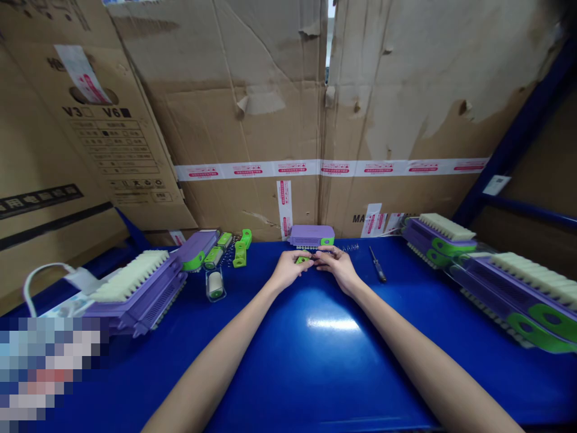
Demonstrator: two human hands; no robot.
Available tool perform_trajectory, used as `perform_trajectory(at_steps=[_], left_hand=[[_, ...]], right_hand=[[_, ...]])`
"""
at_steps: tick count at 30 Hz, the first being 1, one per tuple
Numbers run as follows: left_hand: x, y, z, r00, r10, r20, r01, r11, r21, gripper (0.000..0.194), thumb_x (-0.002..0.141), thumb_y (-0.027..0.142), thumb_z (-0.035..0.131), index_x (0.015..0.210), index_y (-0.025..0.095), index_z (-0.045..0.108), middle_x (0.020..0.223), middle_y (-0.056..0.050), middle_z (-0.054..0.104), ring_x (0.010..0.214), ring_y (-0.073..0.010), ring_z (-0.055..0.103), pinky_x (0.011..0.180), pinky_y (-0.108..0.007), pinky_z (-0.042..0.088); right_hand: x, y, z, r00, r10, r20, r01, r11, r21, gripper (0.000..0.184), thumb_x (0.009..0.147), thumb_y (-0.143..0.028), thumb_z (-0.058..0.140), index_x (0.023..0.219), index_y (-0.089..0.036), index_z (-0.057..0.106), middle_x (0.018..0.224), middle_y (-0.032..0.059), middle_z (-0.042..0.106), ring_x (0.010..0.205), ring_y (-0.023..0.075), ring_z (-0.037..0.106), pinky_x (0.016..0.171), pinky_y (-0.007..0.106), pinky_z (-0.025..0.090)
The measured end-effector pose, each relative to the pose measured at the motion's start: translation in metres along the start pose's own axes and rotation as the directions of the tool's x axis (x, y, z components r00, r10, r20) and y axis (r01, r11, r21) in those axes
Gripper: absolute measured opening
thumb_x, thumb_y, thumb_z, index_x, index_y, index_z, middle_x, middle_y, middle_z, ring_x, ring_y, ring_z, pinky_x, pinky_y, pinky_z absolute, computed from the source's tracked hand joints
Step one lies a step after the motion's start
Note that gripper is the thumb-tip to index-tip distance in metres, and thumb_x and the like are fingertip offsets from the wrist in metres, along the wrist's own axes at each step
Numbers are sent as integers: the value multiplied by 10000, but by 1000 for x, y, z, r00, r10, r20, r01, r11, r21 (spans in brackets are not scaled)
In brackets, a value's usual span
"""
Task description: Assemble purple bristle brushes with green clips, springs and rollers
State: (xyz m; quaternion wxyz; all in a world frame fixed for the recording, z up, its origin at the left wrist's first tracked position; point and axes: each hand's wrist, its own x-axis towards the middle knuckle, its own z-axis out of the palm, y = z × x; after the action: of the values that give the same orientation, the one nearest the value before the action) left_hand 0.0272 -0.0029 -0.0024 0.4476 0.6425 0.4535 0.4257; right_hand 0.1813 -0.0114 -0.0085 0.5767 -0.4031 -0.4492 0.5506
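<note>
Left hand: the small green piece (302, 260) is grasped between thumb and fingers by the left hand (287, 269), above the far part of the blue tabletop (333, 373).
Right hand: the fingertips of the right hand (338, 267) are brought together just beside the green piece; whether anything is pinched in them cannot be told — the detail is too small.
Back edge: a purple block (311, 233) with a green end is set directly beyond the hands, near the cardboard wall (234, 120), so little depth is left on that side.
Right of the hands: a spring (350, 247) is seen just past the right hand's knuckles, and a screwdriver (377, 264) is laid farther right, its handle turned toward the near side.
Left of the hands: two green brackets (240, 254) are placed near loose springs (228, 249), green-and-cream parts (213, 257) and a roller in a clear frame (215, 285); a gap of tabletop is left between these and the left hand.
Side edges: the width is bounded by purple units with cream ridged tops, left units (151, 297) and right units (491, 282); a white adapter (83, 279) is seen at far left.
Near side: a broad stretch of blue is framed by the forearms — the widest room for moving — and is crossed by a bright reflection.
</note>
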Motion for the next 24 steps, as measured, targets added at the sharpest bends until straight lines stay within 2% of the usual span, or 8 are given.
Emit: perform_trajectory(at_steps=[3, 6, 11, 17, 20, 24], left_hand=[[0, -1, 0, 999, -9, 30, 10, 1000, -19, 335, 667, 367, 665, 871, 102, 672, 570, 7, 554, 484, -77, 460, 453, -213, 383], [-1, -3, -1, 998, -2, 70, 4, 1000, -31, 326, 664, 391, 671, 827, 109, 662, 548, 16, 534, 477, -74, 447, 450, -207, 353], [-4, -3, -4, 994, -29, 108, 41, 992, -117, 352, 630, 428, 711, 773, 112, 646, 593, -5, 576, 525, -82, 489, 500, -212, 356], [-5, -1, -7, 982, -36, 183, 89, 953, -290, 405, 617, 458, 728, 804, 108, 646, 715, -41, 628, 616, -91, 535, 572, -218, 376], [-5, 0, -5, 986, -43, 163, 87, 959, -271, 400, 625, 456, 719, 808, 110, 634, 704, -40, 621, 608, -97, 534, 556, -221, 384], [-5, -4, 2, 999, -6, 35, 11, 987, -159, 315, 642, 403, 695, 736, 118, 599, 655, -22, 600, 540, -86, 504, 509, -218, 384]], right_hand=[[-1, -1, 0, 998, -26, 53, 29, 997, -66, 385, 579, -351, 767, 911, -186, 662, 769, 14, 677, 701, 142, 633, 613, 259, 510], [-2, -2, 0, 995, -51, 83, 60, 992, -113, 317, 567, -317, 766, 848, -190, 690, 844, 15, 675, 715, 131, 614, 614, 249, 499], [-2, -3, 0, 998, -5, 66, 9, 998, -64, 250, 575, -324, 756, 758, -171, 681, 734, 15, 669, 675, 130, 607, 603, 245, 482], [-1, -6, 0, 997, 35, 74, -34, 999, -17, 232, 567, -325, 754, 692, -158, 654, 652, 10, 645, 619, 116, 593, 602, 240, 468], [-2, -5, 0, 997, 14, 75, -11, 999, -36, 214, 579, -323, 740, 672, -157, 641, 650, 6, 635, 619, 113, 586, 597, 238, 468], [-1, -2, 1, 995, -43, 87, 52, 994, -97, 225, 579, -293, 729, 744, -169, 638, 648, -14, 621, 620, 117, 580, 569, 239, 472]])
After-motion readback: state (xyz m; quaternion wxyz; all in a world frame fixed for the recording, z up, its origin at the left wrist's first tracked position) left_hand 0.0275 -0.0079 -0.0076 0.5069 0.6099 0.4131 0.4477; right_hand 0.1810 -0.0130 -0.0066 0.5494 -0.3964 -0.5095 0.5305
